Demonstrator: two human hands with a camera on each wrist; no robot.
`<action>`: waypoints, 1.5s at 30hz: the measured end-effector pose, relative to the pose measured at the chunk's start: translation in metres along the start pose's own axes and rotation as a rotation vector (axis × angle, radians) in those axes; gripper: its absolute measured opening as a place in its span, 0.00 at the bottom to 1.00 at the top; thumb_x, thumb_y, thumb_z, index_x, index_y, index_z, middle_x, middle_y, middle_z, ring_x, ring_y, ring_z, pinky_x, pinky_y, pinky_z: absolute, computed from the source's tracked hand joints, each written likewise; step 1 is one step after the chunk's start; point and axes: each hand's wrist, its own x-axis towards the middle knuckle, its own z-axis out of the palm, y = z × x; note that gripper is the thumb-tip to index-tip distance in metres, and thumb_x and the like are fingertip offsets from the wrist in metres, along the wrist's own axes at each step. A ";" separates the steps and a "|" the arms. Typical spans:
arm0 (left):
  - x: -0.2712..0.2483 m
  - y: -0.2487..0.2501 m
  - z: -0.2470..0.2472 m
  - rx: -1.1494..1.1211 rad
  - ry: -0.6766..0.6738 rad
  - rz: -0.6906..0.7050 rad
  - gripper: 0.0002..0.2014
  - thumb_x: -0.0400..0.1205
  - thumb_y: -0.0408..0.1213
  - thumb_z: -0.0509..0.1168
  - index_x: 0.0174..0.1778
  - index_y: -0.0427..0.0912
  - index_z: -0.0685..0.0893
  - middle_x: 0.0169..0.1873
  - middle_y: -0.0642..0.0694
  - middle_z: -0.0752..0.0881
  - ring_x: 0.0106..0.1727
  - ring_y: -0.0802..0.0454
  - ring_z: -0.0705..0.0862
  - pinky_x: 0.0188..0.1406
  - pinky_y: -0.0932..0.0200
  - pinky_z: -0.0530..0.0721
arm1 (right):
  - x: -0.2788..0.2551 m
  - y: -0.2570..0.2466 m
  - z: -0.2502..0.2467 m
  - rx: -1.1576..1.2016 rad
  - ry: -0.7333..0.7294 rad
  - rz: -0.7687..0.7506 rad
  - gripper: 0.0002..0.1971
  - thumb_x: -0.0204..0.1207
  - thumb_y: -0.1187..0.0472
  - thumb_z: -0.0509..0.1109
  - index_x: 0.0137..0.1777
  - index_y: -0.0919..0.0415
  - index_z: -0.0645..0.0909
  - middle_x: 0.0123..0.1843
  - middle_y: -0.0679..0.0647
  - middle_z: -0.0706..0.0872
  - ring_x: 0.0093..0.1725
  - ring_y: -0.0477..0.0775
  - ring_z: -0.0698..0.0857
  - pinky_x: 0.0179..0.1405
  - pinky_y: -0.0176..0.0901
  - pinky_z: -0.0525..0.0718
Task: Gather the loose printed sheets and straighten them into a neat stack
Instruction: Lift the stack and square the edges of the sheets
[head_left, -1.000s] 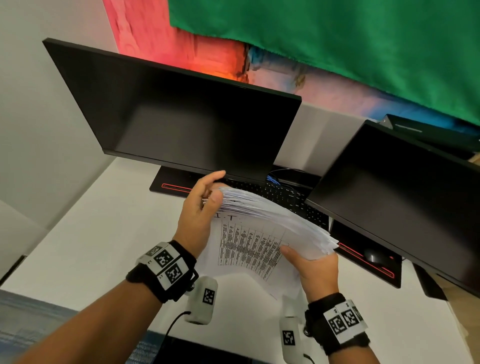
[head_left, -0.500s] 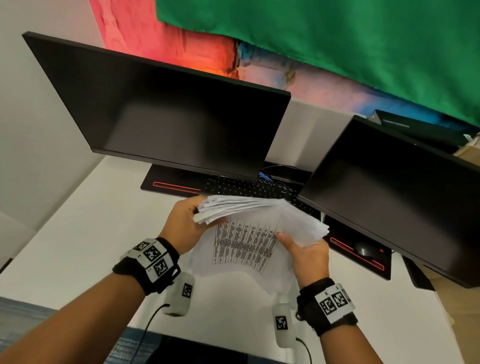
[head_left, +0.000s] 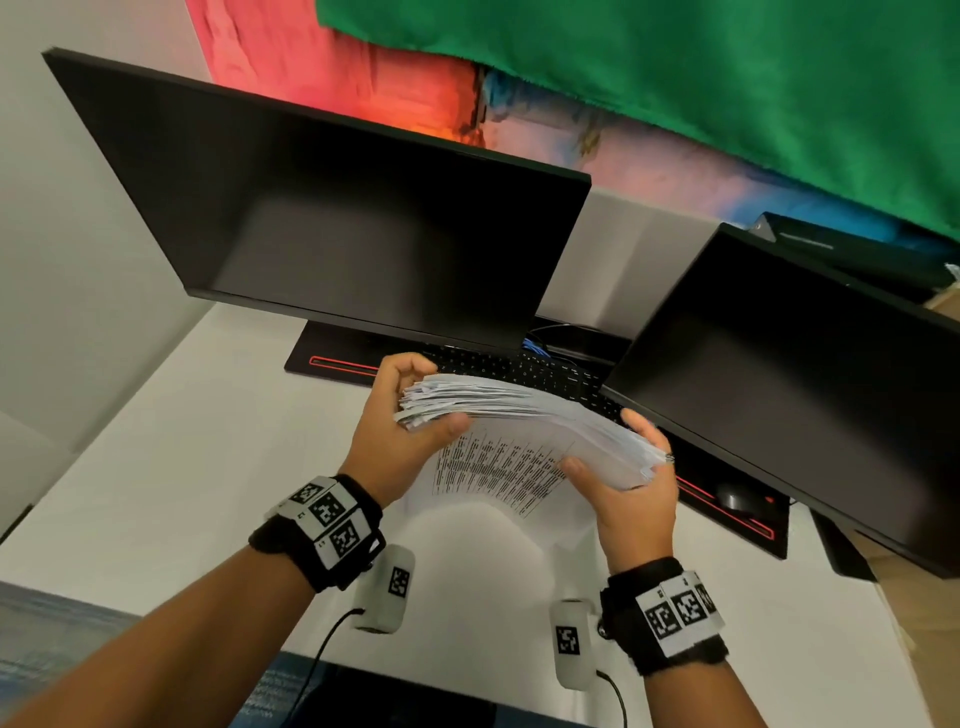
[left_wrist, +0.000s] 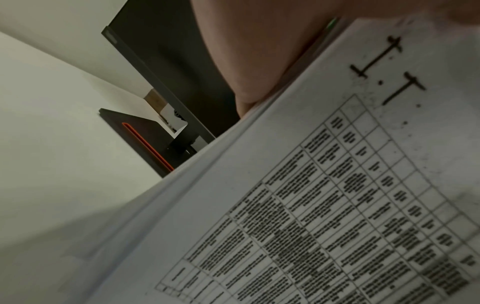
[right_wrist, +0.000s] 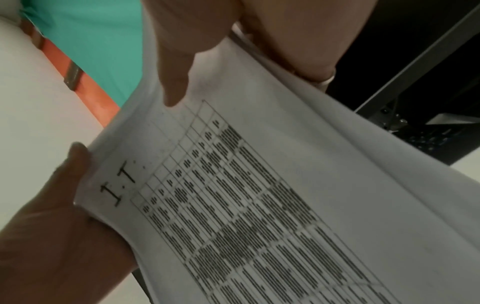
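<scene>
A thick sheaf of white printed sheets (head_left: 524, 421) is held in the air above the white desk (head_left: 171, 467), its edges uneven at the left end. My left hand (head_left: 400, 421) grips that left end, thumb below and fingers curled over the top. My right hand (head_left: 623, 478) grips the right end, thumb on the near face. The lowest sheet, printed with a table (head_left: 498, 473), bows down toward me. In the left wrist view that printed sheet (left_wrist: 324, 195) fills the right side. In the right wrist view the printed sheet (right_wrist: 246, 205) lies between my right thumb (right_wrist: 176, 67) and the left hand (right_wrist: 52, 226).
Two dark monitors stand close behind the sheets, one at left (head_left: 332, 228), one at right (head_left: 800, 395). A black keyboard (head_left: 530, 369) lies on a black desk mat with red trim (head_left: 337, 361). A dark mouse (head_left: 737, 499) sits under the right monitor.
The sheets have been drawn together from a fanned spread into a tighter bundle. My left hand shifted its grip on the left end, and the right hand closed round the right end.
</scene>
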 end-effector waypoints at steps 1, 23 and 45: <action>0.001 0.001 0.001 0.005 0.038 0.013 0.29 0.70 0.51 0.78 0.59 0.43 0.73 0.46 0.61 0.87 0.45 0.62 0.88 0.42 0.68 0.86 | 0.001 -0.003 0.000 0.040 0.015 -0.001 0.38 0.62 0.74 0.83 0.71 0.54 0.75 0.54 0.44 0.85 0.50 0.35 0.89 0.45 0.30 0.87; 0.005 0.003 0.013 0.052 0.296 0.071 0.22 0.77 0.52 0.62 0.60 0.40 0.77 0.41 0.65 0.84 0.43 0.68 0.81 0.48 0.70 0.80 | -0.005 -0.007 0.023 0.208 0.246 0.012 0.16 0.71 0.52 0.72 0.59 0.43 0.80 0.57 0.57 0.86 0.54 0.58 0.89 0.47 0.47 0.90; 0.008 0.017 0.014 0.176 0.278 0.038 0.09 0.81 0.44 0.68 0.51 0.44 0.86 0.43 0.55 0.86 0.46 0.62 0.84 0.48 0.65 0.82 | -0.010 -0.013 0.028 0.169 0.346 -0.055 0.07 0.77 0.56 0.68 0.53 0.46 0.83 0.50 0.52 0.91 0.56 0.60 0.87 0.64 0.65 0.84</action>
